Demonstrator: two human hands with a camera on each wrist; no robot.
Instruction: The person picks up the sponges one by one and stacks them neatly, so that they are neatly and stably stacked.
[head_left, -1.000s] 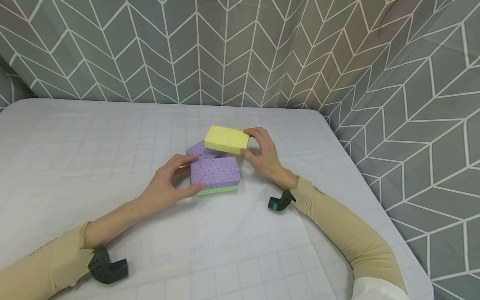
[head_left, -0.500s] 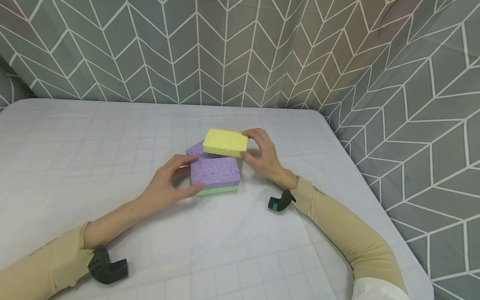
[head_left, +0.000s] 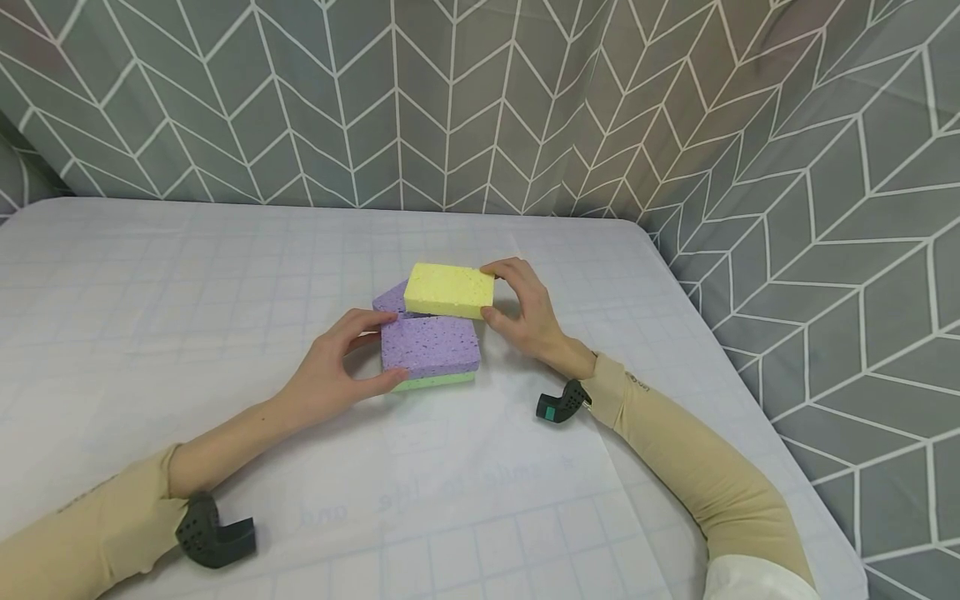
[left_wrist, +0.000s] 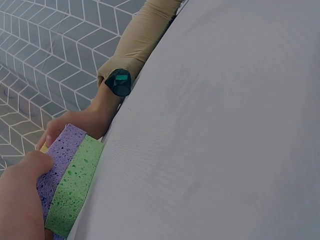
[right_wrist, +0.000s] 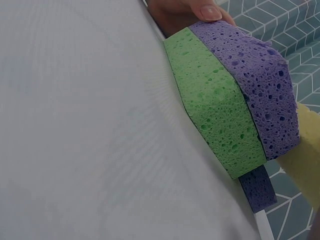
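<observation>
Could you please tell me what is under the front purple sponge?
A green sponge lies under the front purple sponge, which the left hand holds. The green sponge's side shows; its top face is covered and cannot be seen.

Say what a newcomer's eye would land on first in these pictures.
Probably the bright yellow sponge, pinched by the right hand near the middle of the head view and partly hiding a rear purple sponge. Just nearer the camera, the left hand grips a front purple sponge that lies on a green sponge. Beyond the white table hangs a gray backdrop with white zigzag lines.
</observation>
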